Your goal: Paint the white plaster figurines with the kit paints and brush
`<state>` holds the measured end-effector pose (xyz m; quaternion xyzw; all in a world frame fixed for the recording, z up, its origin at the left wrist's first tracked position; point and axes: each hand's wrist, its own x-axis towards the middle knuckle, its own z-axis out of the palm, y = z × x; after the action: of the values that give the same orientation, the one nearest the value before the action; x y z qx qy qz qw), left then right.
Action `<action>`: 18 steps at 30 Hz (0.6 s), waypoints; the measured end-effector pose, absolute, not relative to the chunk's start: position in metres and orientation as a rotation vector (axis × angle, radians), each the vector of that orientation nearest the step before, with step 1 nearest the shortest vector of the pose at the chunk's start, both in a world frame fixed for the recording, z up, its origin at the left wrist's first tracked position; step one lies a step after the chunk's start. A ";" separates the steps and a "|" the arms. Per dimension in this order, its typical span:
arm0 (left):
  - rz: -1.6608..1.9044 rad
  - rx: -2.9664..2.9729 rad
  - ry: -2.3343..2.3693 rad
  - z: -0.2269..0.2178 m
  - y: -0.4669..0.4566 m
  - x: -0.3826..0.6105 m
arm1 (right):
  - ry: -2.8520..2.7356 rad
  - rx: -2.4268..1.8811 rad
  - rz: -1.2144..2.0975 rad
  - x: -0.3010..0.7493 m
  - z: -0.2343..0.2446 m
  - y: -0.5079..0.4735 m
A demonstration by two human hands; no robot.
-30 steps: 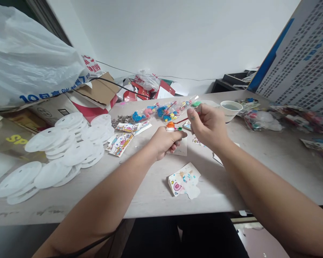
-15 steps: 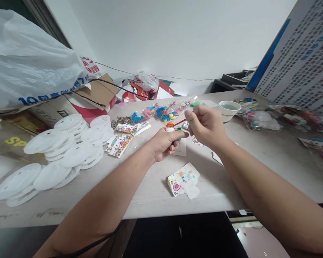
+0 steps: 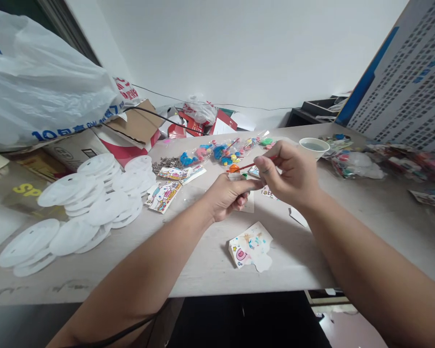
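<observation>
Two hands at work, both above the middle of the tabletop (image 3: pixel 203 270). Our right hand (image 3: pixel 292 174) pinches a thin red stick (image 3: pixel 249 165) between thumb and fingertips, other fingers curled. Stick slants down left across the small orange piece (image 3: pixel 234 168) at our left hand (image 3: pixel 230 195); can't tell if they touch. Left grip is closed on a small white piece (image 3: pixel 235 177), orange just above it, thumb pointing right; inside of the fist is hidden. Paper cup (image 3: pixel 313 146) stands toward the back edge, right of us. Clear bags (image 3: pixel 223 152) of coloured parts lie near the back edge. Stained card (image 3: pixel 252 245) sits near the front edge, white discs (image 3: pixel 105 208) piled toward the left end.
</observation>
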<state>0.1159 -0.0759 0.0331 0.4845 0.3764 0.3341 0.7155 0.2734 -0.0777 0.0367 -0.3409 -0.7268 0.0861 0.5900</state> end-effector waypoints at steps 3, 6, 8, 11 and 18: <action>0.754 1.074 0.849 0.032 -0.075 0.116 | -1.775 -0.809 0.167 0.277 0.036 -0.076; 0.760 1.077 0.860 0.031 -0.075 0.116 | -1.775 -0.780 0.176 0.279 0.038 -0.077; 0.759 1.088 0.867 0.031 -0.075 0.116 | -1.734 -0.742 0.204 0.279 0.039 -0.079; 0.748 1.115 0.861 0.031 -0.075 0.116 | -1.747 -0.707 0.170 0.279 0.040 -0.080; 0.734 1.090 0.818 0.032 -0.075 0.113 | -1.897 -0.759 0.130 0.286 0.046 -0.081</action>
<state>0.1132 -0.0748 0.0316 0.4921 0.3695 0.3313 0.7152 0.2861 -0.0806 0.0464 -0.3167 -0.7912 0.0541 0.5204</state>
